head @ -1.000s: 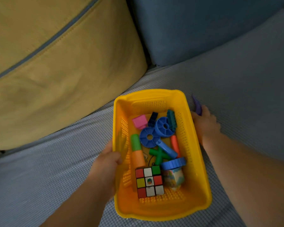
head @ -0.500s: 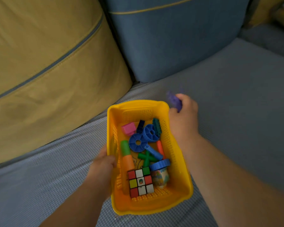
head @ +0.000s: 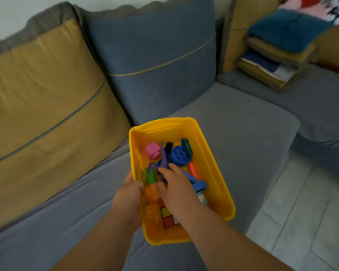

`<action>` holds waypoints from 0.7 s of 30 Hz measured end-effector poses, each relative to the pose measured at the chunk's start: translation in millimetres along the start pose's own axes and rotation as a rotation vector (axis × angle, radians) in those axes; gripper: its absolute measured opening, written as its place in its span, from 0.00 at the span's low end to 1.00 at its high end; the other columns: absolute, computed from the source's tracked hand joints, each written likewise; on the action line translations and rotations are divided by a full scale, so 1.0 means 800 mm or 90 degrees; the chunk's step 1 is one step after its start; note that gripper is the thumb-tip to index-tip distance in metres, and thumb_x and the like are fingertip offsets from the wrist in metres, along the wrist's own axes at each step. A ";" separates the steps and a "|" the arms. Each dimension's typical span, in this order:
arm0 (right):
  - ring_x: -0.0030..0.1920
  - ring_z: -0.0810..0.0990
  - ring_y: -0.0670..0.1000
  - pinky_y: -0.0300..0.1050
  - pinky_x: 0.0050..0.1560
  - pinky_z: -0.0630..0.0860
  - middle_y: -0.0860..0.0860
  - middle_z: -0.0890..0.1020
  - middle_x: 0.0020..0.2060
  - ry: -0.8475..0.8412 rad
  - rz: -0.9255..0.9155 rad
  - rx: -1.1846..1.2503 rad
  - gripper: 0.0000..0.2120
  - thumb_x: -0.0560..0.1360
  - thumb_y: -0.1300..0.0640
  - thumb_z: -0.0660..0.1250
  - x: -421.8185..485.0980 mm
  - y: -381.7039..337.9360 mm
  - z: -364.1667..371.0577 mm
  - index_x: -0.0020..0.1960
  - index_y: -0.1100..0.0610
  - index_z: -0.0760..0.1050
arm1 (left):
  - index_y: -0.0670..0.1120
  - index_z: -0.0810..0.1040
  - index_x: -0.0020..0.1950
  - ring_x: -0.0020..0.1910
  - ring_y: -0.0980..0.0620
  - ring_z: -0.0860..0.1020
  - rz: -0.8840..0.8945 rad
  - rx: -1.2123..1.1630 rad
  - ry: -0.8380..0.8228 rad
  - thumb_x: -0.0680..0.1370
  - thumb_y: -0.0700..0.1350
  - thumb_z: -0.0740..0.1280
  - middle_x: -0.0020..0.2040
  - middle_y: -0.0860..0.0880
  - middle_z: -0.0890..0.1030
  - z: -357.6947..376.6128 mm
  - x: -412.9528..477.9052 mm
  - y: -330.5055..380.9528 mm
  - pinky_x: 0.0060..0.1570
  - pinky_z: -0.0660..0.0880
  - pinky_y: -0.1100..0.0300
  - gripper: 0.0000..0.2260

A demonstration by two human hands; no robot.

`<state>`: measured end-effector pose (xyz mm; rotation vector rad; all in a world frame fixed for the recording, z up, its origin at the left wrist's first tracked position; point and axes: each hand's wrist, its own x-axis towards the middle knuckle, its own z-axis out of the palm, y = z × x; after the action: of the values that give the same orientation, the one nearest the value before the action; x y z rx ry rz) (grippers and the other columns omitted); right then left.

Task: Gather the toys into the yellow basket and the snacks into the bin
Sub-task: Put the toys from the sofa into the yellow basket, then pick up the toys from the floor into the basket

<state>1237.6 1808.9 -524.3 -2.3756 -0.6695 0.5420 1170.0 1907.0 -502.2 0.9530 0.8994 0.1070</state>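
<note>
The yellow basket [head: 213, 163] rests on the grey sofa seat and holds several toys: a pink block [head: 152, 150], a blue wheel [head: 179, 155], a colour cube [head: 167, 217] partly hidden under my forearm. My left hand [head: 128, 201] grips the basket's left wall. My right hand [head: 176, 189] is inside the basket over the toys, its fingers on a purple toy [head: 161, 163] that lies among them. Whether the fingers still pinch the purple toy is unclear.
A mustard cushion [head: 43, 114] and a blue-grey cushion [head: 155, 61] stand behind the basket. Folded blankets [head: 272, 49] are stacked on the sofa's right section. Tiled floor [head: 305, 212] shows at the right, past the seat edge.
My right hand picked the purple toy up from the sofa beside the basket and carried it over the rim into the basket. The view tilted up.
</note>
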 end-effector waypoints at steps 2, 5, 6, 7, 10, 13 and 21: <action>0.74 0.57 0.51 0.48 0.72 0.61 0.50 0.58 0.75 0.041 -0.014 0.014 0.20 0.80 0.52 0.59 -0.036 -0.006 -0.033 0.71 0.49 0.66 | 0.50 0.80 0.58 0.40 0.39 0.79 -0.004 0.013 -0.003 0.71 0.28 0.52 0.48 0.35 0.82 0.010 -0.031 0.008 0.47 0.77 0.35 0.27; 0.73 0.59 0.47 0.41 0.70 0.59 0.47 0.62 0.73 0.123 -0.047 0.031 0.17 0.80 0.54 0.59 -0.090 -0.004 -0.085 0.69 0.50 0.69 | 0.48 0.77 0.54 0.43 0.37 0.78 -0.020 0.033 -0.037 0.72 0.28 0.51 0.53 0.32 0.79 0.029 -0.068 0.015 0.48 0.76 0.34 0.23; 0.72 0.59 0.46 0.38 0.70 0.59 0.46 0.63 0.72 0.147 -0.051 0.036 0.16 0.80 0.54 0.59 -0.109 -0.001 -0.103 0.68 0.50 0.70 | 0.48 0.76 0.55 0.43 0.36 0.78 -0.025 0.044 -0.057 0.72 0.28 0.51 0.54 0.32 0.79 0.038 -0.078 0.018 0.47 0.77 0.35 0.23; 0.72 0.60 0.45 0.36 0.69 0.58 0.45 0.63 0.72 0.167 -0.049 0.038 0.16 0.80 0.54 0.59 -0.127 0.004 -0.119 0.68 0.50 0.70 | 0.48 0.76 0.57 0.42 0.36 0.78 -0.031 0.063 -0.079 0.72 0.28 0.51 0.55 0.32 0.78 0.049 -0.088 0.020 0.45 0.78 0.36 0.24; 0.72 0.61 0.45 0.34 0.68 0.58 0.46 0.63 0.72 0.176 -0.006 0.005 0.16 0.80 0.54 0.59 -0.171 0.029 -0.159 0.68 0.51 0.70 | 0.49 0.75 0.56 0.39 0.38 0.78 -0.043 0.135 -0.131 0.73 0.28 0.50 0.51 0.34 0.79 0.089 -0.113 0.015 0.42 0.78 0.39 0.24; 0.72 0.61 0.47 0.38 0.69 0.59 0.47 0.62 0.72 0.196 0.058 -0.016 0.16 0.81 0.54 0.58 -0.201 0.064 -0.198 0.68 0.50 0.70 | 0.46 0.75 0.57 0.39 0.38 0.77 -0.056 0.169 -0.187 0.72 0.27 0.51 0.46 0.36 0.78 0.148 -0.134 0.006 0.42 0.78 0.39 0.23; 0.70 0.64 0.49 0.43 0.69 0.64 0.47 0.63 0.72 0.249 0.222 -0.062 0.17 0.80 0.53 0.60 -0.277 0.188 -0.308 0.69 0.49 0.70 | 0.44 0.75 0.61 0.37 0.38 0.78 -0.069 0.236 -0.338 0.70 0.26 0.50 0.46 0.36 0.79 0.335 -0.173 -0.049 0.37 0.78 0.43 0.27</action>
<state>1239.9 1469.5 -393.2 -2.6025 -0.1110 0.1737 1258.1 1644.7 -376.3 1.1971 0.4790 -0.4040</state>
